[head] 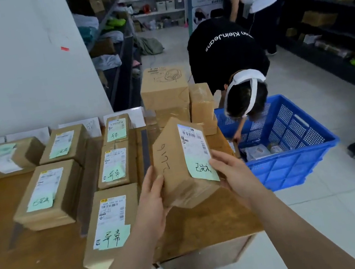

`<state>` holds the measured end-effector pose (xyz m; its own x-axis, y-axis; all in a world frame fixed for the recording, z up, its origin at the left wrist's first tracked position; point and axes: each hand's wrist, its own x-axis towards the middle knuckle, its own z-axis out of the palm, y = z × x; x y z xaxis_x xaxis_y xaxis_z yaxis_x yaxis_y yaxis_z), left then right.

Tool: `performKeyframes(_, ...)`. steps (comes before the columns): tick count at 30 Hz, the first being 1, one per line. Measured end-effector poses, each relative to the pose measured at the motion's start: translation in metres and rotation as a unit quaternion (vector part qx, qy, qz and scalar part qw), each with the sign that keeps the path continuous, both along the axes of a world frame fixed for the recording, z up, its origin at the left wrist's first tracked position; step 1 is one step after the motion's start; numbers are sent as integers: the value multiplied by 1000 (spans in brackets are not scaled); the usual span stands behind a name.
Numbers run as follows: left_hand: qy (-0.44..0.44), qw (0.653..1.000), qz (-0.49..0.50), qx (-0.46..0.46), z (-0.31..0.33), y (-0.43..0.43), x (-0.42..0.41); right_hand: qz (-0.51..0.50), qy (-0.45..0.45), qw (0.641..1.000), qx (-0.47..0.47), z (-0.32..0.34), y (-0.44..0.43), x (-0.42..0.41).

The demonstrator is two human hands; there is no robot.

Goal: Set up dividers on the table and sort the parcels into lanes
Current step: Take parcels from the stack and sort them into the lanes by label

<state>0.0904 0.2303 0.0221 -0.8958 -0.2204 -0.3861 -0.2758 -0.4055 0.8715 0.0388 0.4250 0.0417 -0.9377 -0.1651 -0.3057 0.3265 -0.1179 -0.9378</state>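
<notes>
Both hands grip one brown parcel (pixel 183 161), tilted and lifted above the right part of the wooden surface (pixel 208 220): the left hand (pixel 153 205) clasps its near left side, the right hand (pixel 231 172) its near right edge beside a green note. Other labelled parcels (pixel 48 194) lie in rows to the left, with dark divider strips (pixel 144 149) between them. A blue crate (pixel 289 140) stands on the floor just right of the surface.

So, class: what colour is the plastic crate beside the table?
Blue: the crate shows clearly in the head view, its walls perforated.
</notes>
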Motion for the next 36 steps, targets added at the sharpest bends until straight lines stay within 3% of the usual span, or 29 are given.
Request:
performKeyframes(3,17,986,-4,-168,10,-6,8,2,17,1000,16,4,-15,-3)
performKeyframes(6,20,969,2,-248,16,-18,14,15,42,999,22,10,-34,-5)
performKeyframes(14,-21,982,-7,-189,37,-68,27,37,98,993,50,26,-94,-5)
performKeyframes(23,-9,990,-30,-135,43,-173,59,45,109,991,68,29,-199,23)
performKeyframes(30,-48,990,-10,-132,31,-271,90,84,88,991,59,24,-285,60)
performKeyframes(36,-60,985,-55,-155,18,-318,132,118,68,987,88,7,-336,94)
